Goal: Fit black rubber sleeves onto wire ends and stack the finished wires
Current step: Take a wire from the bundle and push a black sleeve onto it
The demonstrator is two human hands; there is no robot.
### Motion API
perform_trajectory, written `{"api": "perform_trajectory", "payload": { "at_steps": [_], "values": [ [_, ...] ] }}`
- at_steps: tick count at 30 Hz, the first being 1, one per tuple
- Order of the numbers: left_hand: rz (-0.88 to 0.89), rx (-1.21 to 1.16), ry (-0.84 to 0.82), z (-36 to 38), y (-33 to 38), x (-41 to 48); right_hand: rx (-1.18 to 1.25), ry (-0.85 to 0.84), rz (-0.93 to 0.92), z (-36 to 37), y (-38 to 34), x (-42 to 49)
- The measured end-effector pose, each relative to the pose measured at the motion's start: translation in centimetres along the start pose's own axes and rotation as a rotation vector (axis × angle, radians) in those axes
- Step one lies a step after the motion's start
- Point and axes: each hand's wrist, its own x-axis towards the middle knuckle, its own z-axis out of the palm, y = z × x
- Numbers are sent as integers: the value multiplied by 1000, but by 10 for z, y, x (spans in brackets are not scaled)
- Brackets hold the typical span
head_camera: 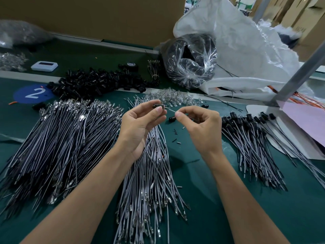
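Observation:
My left hand [140, 124] pinches a black rubber sleeve [157, 106] between thumb and fingers, above the green table. My right hand [202, 125] pinches a thin grey wire [171, 110] whose tip points at the sleeve. Bare grey wires lie in a large pile [58, 138] at the left and a smaller fan [151, 173] under my hands. A stack of wires with black sleeves fitted [251, 136] lies at the right. Loose black sleeves [95, 81] are heaped at the back.
Clear small bulbs [172, 96] lie in a heap behind my hands. A clear bag of black parts [190, 59] and a big white sack [246, 50] stand at the back right. A metal post [297, 74] rises at the right, a white device [44, 65] rests back left.

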Motion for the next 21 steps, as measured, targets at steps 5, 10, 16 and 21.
{"api": "perform_trajectory", "payload": {
  "at_steps": [5, 10, 16, 21],
  "values": [
    [-11, -13, -6, 1, 0, 0, 21, 7, 29, 0, 1, 0],
    [-16, -8, -25, 2, -1, -1, 18, -17, 26, 1, -1, -1],
    [-3, -7, -5, 2, -1, -1, 12, 52, 2, 2, -1, -2],
    [5, 35, -12, 2, -2, -2, -50, 80, -38, 5, -1, -3]
  ]
}}
